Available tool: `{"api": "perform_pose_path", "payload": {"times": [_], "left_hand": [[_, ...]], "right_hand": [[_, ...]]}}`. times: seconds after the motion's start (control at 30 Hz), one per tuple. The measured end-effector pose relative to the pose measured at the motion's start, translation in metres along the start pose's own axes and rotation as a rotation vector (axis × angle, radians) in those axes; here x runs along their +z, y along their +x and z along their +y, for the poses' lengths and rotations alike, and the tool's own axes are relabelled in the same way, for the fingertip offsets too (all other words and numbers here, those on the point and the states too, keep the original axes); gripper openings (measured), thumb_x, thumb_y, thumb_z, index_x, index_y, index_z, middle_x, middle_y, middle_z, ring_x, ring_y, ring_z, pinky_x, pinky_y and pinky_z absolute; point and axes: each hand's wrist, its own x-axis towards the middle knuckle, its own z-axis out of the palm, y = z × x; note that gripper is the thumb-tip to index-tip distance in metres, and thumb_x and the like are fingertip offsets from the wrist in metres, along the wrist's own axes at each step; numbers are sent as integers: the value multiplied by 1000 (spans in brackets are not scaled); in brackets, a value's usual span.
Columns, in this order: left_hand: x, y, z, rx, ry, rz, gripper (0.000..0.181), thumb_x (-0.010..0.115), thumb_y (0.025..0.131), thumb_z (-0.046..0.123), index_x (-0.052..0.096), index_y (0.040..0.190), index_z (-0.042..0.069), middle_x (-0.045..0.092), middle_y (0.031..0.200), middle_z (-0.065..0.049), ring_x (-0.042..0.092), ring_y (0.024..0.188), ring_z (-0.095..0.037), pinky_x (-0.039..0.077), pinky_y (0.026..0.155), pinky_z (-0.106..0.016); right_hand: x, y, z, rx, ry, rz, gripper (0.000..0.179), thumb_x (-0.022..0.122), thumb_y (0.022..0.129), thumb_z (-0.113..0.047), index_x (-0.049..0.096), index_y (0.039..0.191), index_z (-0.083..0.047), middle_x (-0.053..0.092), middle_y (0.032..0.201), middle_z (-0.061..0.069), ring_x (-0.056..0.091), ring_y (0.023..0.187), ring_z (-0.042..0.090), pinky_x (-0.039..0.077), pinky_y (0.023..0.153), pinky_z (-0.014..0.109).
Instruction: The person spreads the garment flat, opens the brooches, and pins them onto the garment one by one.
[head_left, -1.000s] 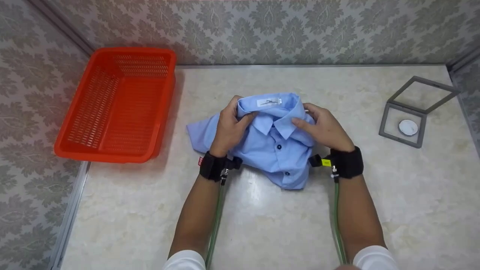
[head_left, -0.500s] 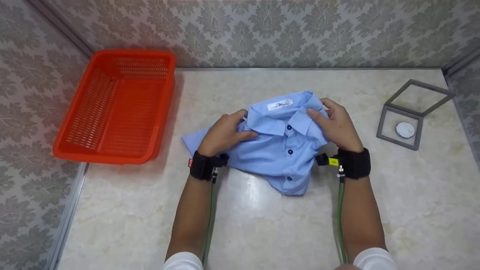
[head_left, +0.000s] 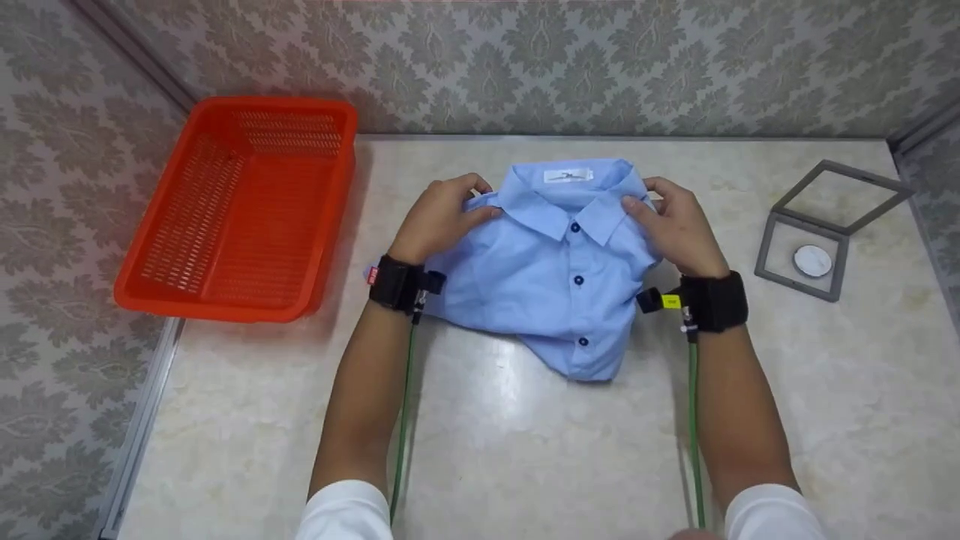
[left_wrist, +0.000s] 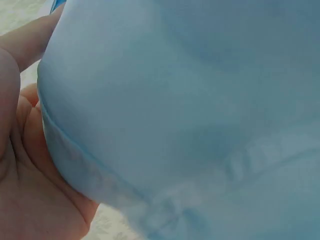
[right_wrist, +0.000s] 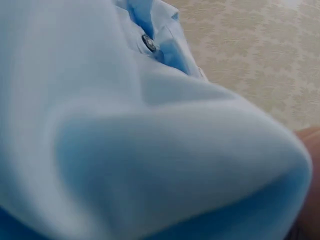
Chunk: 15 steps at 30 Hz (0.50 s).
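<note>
A light blue button-up shirt [head_left: 525, 277] with dark buttons is held up by both hands in the head view, its collar [head_left: 555, 214] toward the back wall and a white label inside the neck. My left hand [head_left: 442, 217] pinches the shoulder cloth left of the collar between thumb and fingers. On the other side my right hand [head_left: 679, 229] pinches the shoulder just right of the collar. Blue cloth [left_wrist: 175, 100] fills most of the left wrist view, with the palm [left_wrist: 40, 190] at its edge. In the right wrist view, folded shirt cloth [right_wrist: 175, 150] hides nearly all of the hand.
A red plastic basket [head_left: 319, 292] stands at the left by the wall. At the right lies a grey hinged frame [head_left: 838, 259] with a round white disc [head_left: 813, 260] in it. Patterned walls [head_left: 525, 67] bound the table [head_left: 525, 450] behind and at both sides.
The left hand has shifted from the collar out to the shoulder on the left. Both hands and the shirt have moved right and then toward the back wall, and the shirt front is more spread out.
</note>
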Motion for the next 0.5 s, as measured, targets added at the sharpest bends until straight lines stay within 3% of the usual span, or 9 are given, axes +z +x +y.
{"api": "perform_pose_path", "payload": {"times": [0.17,0.33,0.5], "left_hand": [[5,17,-5,-53,32,34,33,72,94,37,68,115,12,70,96,-2,49,76,-14,40,72,-31],[16,35,-11,-127,107,39,33,69,96,36,67,118,11,72,102,-6,58,80,-19,45,73,-37],[31,53,-16,-188,197,51,32,68,97,36,67,117,12,73,109,-6,68,96,-23,50,82,-39]], "right_hand": [[8,20,4,-1,-166,51,39,60,102,-32,62,126,0,69,82,11,61,62,12,48,54,24],[14,40,10,6,-342,71,41,56,103,-32,61,125,2,66,93,17,57,72,18,43,60,30],[21,57,16,48,-519,72,45,55,103,-34,59,124,6,66,99,24,59,80,32,45,66,42]]}}
